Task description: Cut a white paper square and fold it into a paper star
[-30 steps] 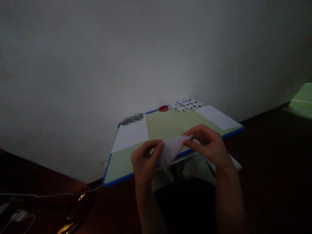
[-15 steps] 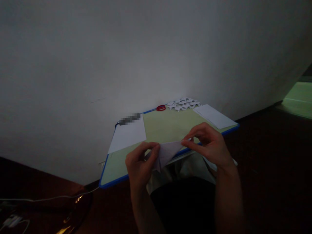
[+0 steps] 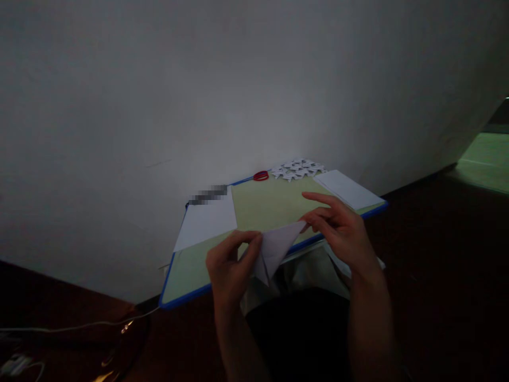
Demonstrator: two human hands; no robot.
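My left hand (image 3: 230, 268) pinches the left end of a folded white paper (image 3: 276, 248), thumb on top. My right hand (image 3: 340, 231) holds the paper's right tip with thumb and bent fingers while its index finger stretches out over the board. The paper is a pointed, triangular fold held just above the near edge of a green board with a blue rim (image 3: 274, 204).
On the board lie a white sheet at the left (image 3: 209, 218), a white sheet at the right (image 3: 348, 189), red-handled scissors (image 3: 260, 175) and several white folded paper pieces (image 3: 298, 168) at the back against the wall. A white cable (image 3: 79, 324) runs across the dark floor at left.
My right index finger has lifted off the paper and stretched out. The folded paper tilted up slightly at its right tip. The view shifted a little to the right.
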